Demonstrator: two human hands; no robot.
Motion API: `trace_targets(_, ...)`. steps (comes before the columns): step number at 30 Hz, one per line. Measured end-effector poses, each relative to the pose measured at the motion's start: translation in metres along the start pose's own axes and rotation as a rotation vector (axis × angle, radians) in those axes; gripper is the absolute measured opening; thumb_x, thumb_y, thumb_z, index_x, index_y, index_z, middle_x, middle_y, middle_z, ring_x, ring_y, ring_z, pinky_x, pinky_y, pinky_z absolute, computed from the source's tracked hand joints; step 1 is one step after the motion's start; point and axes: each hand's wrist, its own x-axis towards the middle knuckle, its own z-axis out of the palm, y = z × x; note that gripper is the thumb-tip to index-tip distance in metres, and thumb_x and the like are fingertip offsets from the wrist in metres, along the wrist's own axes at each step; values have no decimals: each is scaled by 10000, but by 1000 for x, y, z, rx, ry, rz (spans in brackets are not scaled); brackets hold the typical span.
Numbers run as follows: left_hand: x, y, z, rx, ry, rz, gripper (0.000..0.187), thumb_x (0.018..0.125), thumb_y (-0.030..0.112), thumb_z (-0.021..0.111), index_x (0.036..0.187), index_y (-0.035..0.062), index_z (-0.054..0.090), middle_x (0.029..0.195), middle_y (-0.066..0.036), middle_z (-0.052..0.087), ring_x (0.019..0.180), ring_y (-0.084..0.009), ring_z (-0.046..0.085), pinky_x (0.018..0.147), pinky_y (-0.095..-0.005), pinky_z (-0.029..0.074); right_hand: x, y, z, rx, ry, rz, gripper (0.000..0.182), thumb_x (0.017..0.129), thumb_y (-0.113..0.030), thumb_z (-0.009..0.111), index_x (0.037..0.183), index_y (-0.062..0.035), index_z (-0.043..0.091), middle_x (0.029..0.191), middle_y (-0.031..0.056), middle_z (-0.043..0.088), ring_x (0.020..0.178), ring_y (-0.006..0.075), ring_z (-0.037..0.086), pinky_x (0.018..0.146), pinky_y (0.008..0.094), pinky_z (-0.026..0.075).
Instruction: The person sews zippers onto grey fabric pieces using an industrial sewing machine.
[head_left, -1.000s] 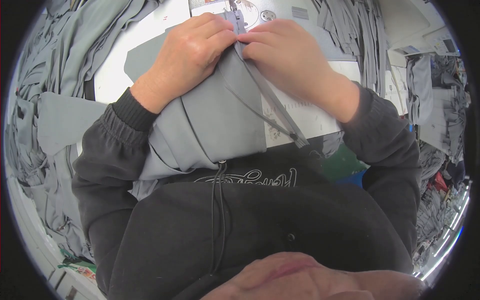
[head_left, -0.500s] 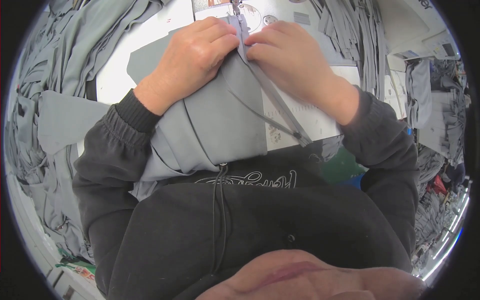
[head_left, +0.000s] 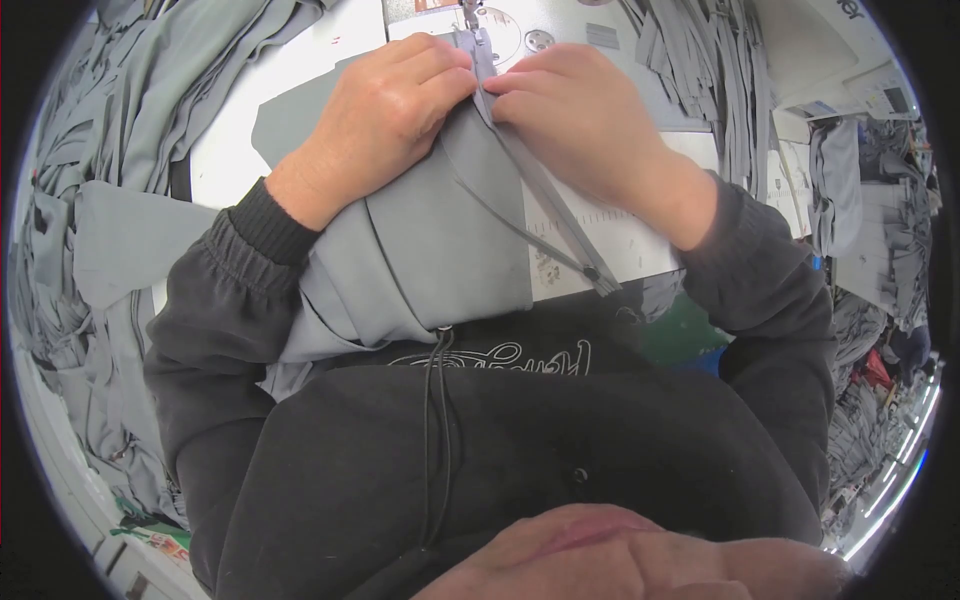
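Grey fabric (head_left: 440, 230) lies over the white machine bed and hangs toward my lap. A grey zipper (head_left: 545, 185) runs along its right edge, from the presser foot (head_left: 474, 30) down to a loose lower end. My left hand (head_left: 385, 115) is closed, its fingertips pinching the fabric beside the zipper just below the foot. Facing it, my right hand (head_left: 575, 120) is closed with thumb and forefinger on the zipper's right edge. The curled fingers of both hands are partly hidden.
Piles of grey fabric (head_left: 130, 90) cover the left side. Grey strips (head_left: 690, 60) hang at the upper right, near a white machine housing (head_left: 830, 50). More cloth (head_left: 890, 210) is heaped at the far right. A round metal disc (head_left: 539, 41) sits right of the foot.
The zipper's loose lower end has shifted slightly up and left, and the fabric has crept a little toward the presser foot. Both hands keep nearly the same place and grip.
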Motion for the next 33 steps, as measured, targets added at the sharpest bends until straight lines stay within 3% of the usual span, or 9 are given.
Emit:
trace_targets(2,-1,0,-1,6,-14,-5,232,767,-155,468,847,38,570,857,-56,595,746,-234,567,567,-301,477,-1,1,0,12,34,-11,273,604,96,524,527,-94,344,518,50,267,515,218,243,438,336,193)
trace_targets(5,0,0,-1,0,-9,2,261,726,-170,458,840,39,565,853,-51,588,743,-232,555,561,-300,467,-7,1,-4,-76,-68,17,183,689,40,600,601,-108,536,623,-20,565,599,231,500,543,333,418)
trace_targets(8,0,0,0,1,-2,-3,247,742,-163,463,836,40,567,850,-52,588,742,-230,554,558,-300,471,-9,-1,-8,-126,-217,55,115,739,-18,626,713,-130,634,870,-46,694,808,232,617,677,352,486)
trace_targets(11,0,0,-1,7,-5,-3,260,727,-172,458,823,45,565,847,-46,586,740,-224,554,541,-297,461,-9,-1,-6,-134,-191,47,155,714,19,621,665,-126,602,837,-52,676,753,226,585,660,343,472)
trace_targets(14,0,0,-1,-5,-4,-4,259,729,-171,456,821,45,566,857,-53,590,748,-225,560,545,-297,466,-7,0,-4,-92,-100,17,179,679,48,598,598,-100,541,698,-26,617,627,231,520,543,337,417)
trace_targets(17,0,1,-2,-6,-7,-6,282,705,-183,450,828,46,559,856,-42,584,734,-221,545,543,-297,460,-8,-1,-4,-75,-97,21,202,665,73,579,609,-110,516,709,-34,608,616,223,487,548,331,402)
trace_targets(20,0,0,-2,-4,-11,-5,239,768,-162,466,842,44,563,851,-48,583,738,-224,550,548,-300,467,-7,-3,-3,-66,-79,33,220,684,73,545,603,-111,454,618,-26,487,592,215,412,560,325,389)
trace_targets(29,0,1,-4,-13,-37,-10,237,763,-167,470,852,33,559,873,-63,593,773,-243,572,582,-311,484,-7,-2,-2,-72,-83,36,222,702,61,522,595,-120,450,614,-38,510,553,208,402,550,323,345)
trace_targets(33,3,4,-5,-53,-26,-41,105,887,-39,504,871,41,570,831,-63,590,729,-241,567,585,-312,475,-6,-2,-4,-79,-68,-12,192,731,38,534,643,-118,464,649,-27,482,593,213,416,565,331,371)
